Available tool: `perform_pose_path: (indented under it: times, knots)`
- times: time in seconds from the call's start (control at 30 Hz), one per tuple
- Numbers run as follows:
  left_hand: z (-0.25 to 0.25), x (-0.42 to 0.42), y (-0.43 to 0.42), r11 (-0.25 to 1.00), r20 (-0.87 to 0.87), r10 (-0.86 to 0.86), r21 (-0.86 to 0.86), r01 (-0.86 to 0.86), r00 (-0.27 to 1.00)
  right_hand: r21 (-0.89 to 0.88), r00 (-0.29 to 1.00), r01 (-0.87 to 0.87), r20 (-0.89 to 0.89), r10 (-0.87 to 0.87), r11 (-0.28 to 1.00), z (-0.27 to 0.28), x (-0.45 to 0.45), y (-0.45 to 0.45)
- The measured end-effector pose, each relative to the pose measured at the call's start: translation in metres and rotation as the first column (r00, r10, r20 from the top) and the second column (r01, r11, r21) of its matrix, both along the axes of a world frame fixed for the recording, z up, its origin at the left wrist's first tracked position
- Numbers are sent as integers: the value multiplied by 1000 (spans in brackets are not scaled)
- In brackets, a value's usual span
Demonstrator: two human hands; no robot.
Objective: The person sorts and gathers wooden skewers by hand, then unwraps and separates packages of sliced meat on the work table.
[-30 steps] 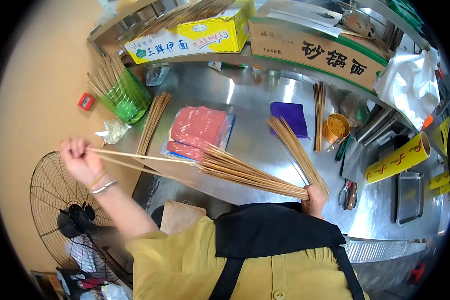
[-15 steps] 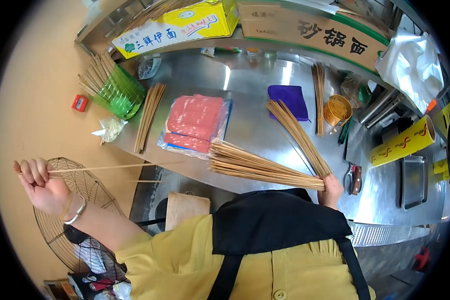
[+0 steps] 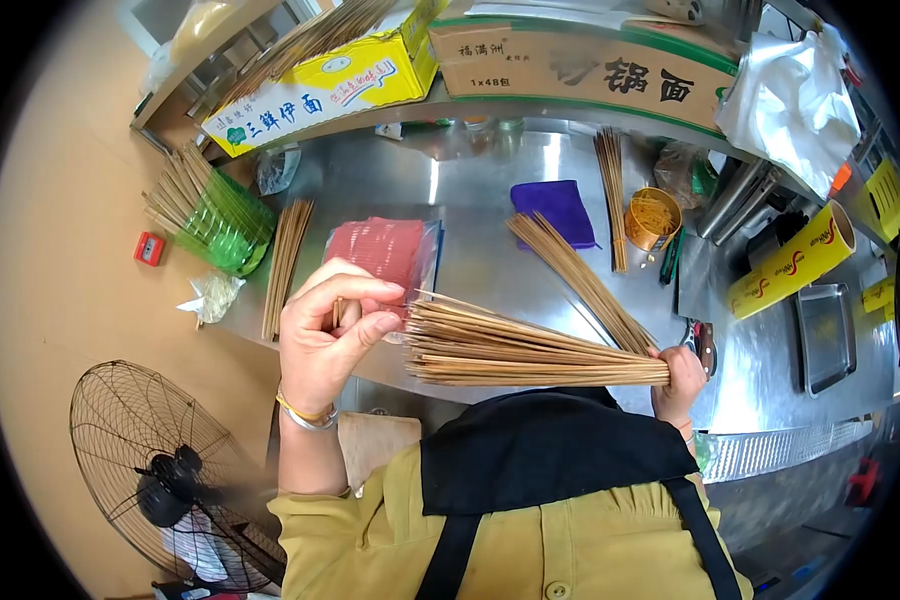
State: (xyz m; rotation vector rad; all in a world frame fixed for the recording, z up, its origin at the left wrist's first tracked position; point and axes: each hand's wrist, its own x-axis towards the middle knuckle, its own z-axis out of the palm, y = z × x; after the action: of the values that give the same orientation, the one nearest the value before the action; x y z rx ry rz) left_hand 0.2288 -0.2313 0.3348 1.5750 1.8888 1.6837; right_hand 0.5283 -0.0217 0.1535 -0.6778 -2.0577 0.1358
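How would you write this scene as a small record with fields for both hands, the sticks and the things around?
right hand: closed around one end of a bundle of thin brown wooden sticks
sticks: tight at the right hand, fanned out toward the left
left hand: near the fanned end; what it holds is unclear
surface: shiny grey metal table
on table: flat pink pack in clear plastic, folded purple cloth, round yellow tub
left side: round black wire-cage fan

Passage is open over the bare surface (image 3: 473, 240) between the pink slab (image 3: 375, 245) and the purple cloth (image 3: 552, 213). The fanned sticks (image 3: 530, 345) cross its near end, a slanting bundle (image 3: 582, 282) crowds its right, and the shelf (image 3: 428, 109) overhangs beyond
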Motion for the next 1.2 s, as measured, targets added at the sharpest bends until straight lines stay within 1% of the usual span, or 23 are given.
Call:
perform_pose_path:
  times: [0.13, 0.2, 0.53, 0.6, 0.63, 0.7, 0.73, 0.83, 0.87, 0.93, 1.0, 1.07, 1.1, 1.17, 1.2]
  knots:
    - [7, 8, 1, 1000, 6, -18, 1, 18, 1000, -6, 1000, -6, 2, 6, 1000, 2, 4, 0]
    - [9, 9, 2, 1000, -74, -5, -16, 4, 997, -3, 1000, -4, 20, 4, 1000, 1, 4, 0]
    - [8, 10, 1, 1000, -179, 13, 8, -11, 984, -9, 999, -35, 16, 35, 999, 2, 1, 1]
    - [10, 12, -2, 996, -182, 48, -68, -61, 982, -28, 999, -41, 15, 41, 999, 3, 0, 0]
    - [9, 12, -2, 996, -180, 50, -69, -63, 982, -29, 999, -43, 17, 43, 999, 3, 0, 0]
    - [6, 9, 2, 1000, -168, 31, 3, -31, 985, -43, 999, -50, 15, 51, 998, 2, -2, -1]
    - [6, 8, 2, 999, -166, 33, 3, -33, 986, -44, 998, -52, 17, 53, 998, 0, -2, -2]
    - [3, 5, 4, 998, -61, 53, 28, -52, 997, -61, 997, -68, 23, 70, 996, -6, -5, -2]
    - [1, 3, 5, 998, -60, 55, 29, -53, 997, -59, 998, -62, 29, 64, 996, -8, -6, -2]
    - [0, -4, 7, 987, -8, 84, 138, -83, 996, -56, 998, -58, 35, 60, 997, -10, -6, -2]
    - [0, -8, 4, 989, -20, 72, 132, -69, 997, -61, 998, -41, 41, 43, 997, -11, -6, -2]
    - [-1, -8, 1, 1000, 1, 6, -22, -6, 1000, -62, 998, -40, 39, 42, 997, -10, -6, -2]
    - [-2, -6, 2, 1000, 1, 6, -22, -6, 1000, -62, 999, -38, 37, 41, 997, -9, -7, -2]
    - [-3, -1, 4, 1000, 68, -17, 21, 16, 998, -63, 999, -35, 38, 38, 997, -8, -7, -2]
    - [-1, 0, 3, 1000, 66, -17, 22, 16, 998, -65, 999, -32, 41, 35, 997, -7, -7, -2]
